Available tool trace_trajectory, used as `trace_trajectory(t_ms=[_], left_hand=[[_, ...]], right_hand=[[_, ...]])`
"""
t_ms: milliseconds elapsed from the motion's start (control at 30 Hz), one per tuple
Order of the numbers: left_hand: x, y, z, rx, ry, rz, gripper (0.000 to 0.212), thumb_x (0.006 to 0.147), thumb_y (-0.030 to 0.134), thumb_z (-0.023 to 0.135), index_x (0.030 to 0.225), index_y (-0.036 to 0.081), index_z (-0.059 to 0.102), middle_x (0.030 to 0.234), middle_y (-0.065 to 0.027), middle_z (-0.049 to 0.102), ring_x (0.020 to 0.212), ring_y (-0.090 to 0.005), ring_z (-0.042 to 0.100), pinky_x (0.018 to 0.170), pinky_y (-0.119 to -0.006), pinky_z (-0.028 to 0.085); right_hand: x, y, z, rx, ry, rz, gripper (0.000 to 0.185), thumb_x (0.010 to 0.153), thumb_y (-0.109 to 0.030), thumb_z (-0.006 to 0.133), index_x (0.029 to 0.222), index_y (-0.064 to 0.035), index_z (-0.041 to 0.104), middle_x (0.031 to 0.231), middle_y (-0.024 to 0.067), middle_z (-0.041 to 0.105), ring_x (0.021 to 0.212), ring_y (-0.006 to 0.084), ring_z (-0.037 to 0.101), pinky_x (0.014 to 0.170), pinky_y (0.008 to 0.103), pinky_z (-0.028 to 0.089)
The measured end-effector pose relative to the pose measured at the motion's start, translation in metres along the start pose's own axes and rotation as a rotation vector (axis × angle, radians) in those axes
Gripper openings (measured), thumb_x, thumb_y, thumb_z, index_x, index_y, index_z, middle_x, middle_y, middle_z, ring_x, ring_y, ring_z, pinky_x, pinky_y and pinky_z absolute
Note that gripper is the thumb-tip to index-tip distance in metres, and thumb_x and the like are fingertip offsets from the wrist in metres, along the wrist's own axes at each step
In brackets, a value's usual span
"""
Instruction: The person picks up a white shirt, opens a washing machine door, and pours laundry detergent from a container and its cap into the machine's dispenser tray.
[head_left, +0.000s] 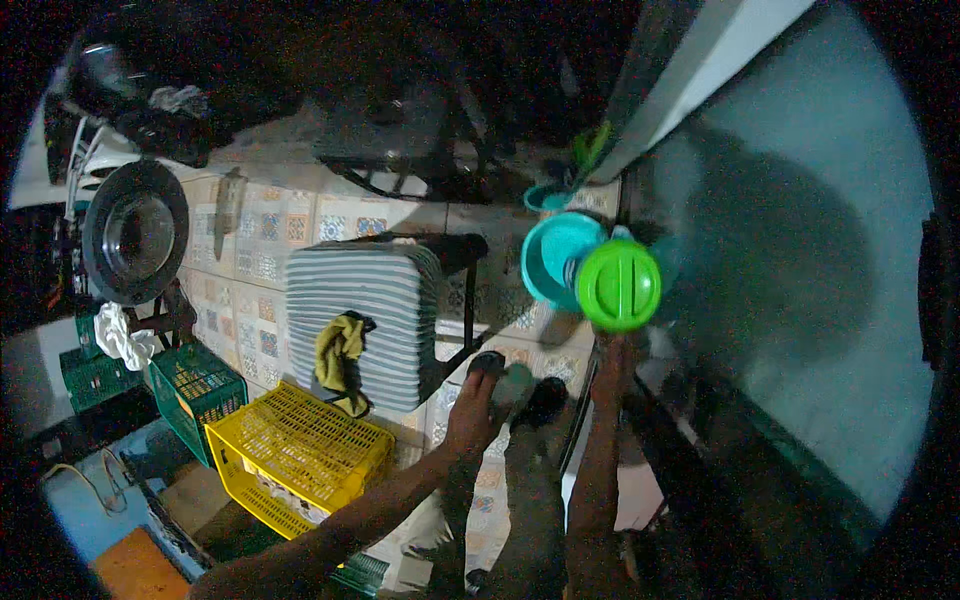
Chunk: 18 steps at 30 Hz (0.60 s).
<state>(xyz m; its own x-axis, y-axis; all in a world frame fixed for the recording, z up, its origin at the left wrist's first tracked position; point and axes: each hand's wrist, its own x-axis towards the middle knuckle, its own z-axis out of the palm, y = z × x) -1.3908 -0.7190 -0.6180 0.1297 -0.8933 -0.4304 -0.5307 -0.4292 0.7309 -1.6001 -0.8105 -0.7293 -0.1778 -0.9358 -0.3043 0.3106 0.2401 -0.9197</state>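
My right hand (613, 360) is at a round bright green plastic lid (619, 286), which has a raised bar across its middle; the lid hides the fingertips and whatever lies under it. Just left of the lid, partly covered by it, is a turquoise plastic basin (534, 259). My left hand (474, 409) is lower and further left, its fingers curled near a pale, greenish round object (514, 381). Blur and shadow hide whether those fingers hold that object. Both of my feet show below, over the patterned floor tiles.
Left of my hands stands a seat with a striped cover (360, 300), a yellow cloth (337, 356) on it. A yellow plastic crate (307, 450), a green crate (199, 394) and a dark round basin (136, 232) lie further left. A pale wall (810, 225) rises on the right.
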Motion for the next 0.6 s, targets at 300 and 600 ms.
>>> trace_trajectory(t_ms=[300, 600], left_hand=[[-0.168, 0.083, -0.126, -0.058, 0.105, 0.31, 0.048, 0.073, 0.006, 0.063, 0.119, 0.005, 0.045, 0.114, -0.0181, 0.052, 0.106, -0.0377, 0.049, 0.087, -0.04, 0.043], [-0.3, 0.153, -0.217, -0.239, 0.309, 0.31, 0.055, 0.073, 0.029, 0.06, 0.121, 0.008, 0.042, 0.118, -0.0167, 0.042, 0.115, -0.0356, 0.04, 0.095, -0.042, 0.036]], right_hand=[[-0.11, -0.189, -0.014, -0.3, -0.041, -0.116, 0.05, 0.086, -0.038, 0.044, 0.118, 0.0007, 0.047, 0.113, 0.0145, 0.05, 0.105, 0.0273, 0.05, 0.084, 0.0416, 0.047], [-0.198, -0.372, 0.046, -0.604, -0.266, -0.191, 0.073, 0.081, -0.059, 0.029, 0.118, 0.0022, 0.043, 0.113, 0.0192, 0.048, 0.098, 0.03, 0.051, 0.081, 0.043, 0.048]])
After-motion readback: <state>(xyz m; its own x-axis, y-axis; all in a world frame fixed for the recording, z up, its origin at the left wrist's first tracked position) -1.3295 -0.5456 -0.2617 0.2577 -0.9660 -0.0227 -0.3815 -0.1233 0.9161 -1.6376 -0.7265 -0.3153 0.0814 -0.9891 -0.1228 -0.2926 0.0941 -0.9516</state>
